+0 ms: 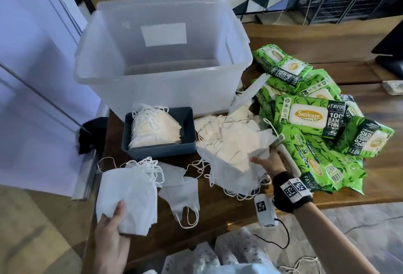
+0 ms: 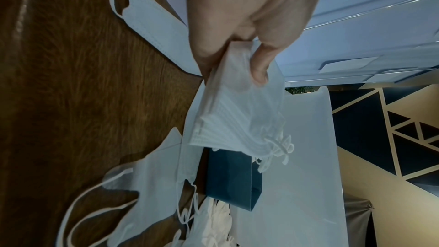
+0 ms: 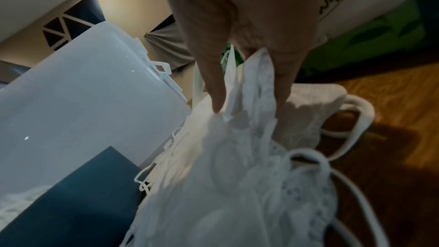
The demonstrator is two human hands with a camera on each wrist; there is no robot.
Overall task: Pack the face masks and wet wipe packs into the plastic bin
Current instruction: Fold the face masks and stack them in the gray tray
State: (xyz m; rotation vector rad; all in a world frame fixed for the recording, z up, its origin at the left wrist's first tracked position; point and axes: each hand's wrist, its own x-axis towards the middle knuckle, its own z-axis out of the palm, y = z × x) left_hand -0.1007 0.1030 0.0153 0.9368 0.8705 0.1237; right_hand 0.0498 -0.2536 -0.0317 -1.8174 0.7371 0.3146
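At the near left, the left hand (image 1: 109,236) has its grip closed on a neat stack of white face masks (image 1: 128,195), thumb on top and fingers beneath, held just over the near edge of the tabletop (image 1: 327,40). Two loose masks (image 1: 178,193) lie flat just right of that stack. Behind them a small dark blue tray (image 1: 159,149) holds a tidy row of cream-coloured masks (image 1: 154,130), and beyond the tray stands the clear plastic bin (image 1: 161,60), which looks empty in the head view. Right of the tray is a jumbled heap of masks (image 1: 229,143); the right hand (image 1: 268,162) reaches into its near side, its grip pinching a few of them between thumb and fingers. At the far right, green wet wipe packs (image 1: 305,112) are piled, none yet moved. Judging by this, packing has barely begun: masks are being gathered and nearly everything is left to load into the bin.
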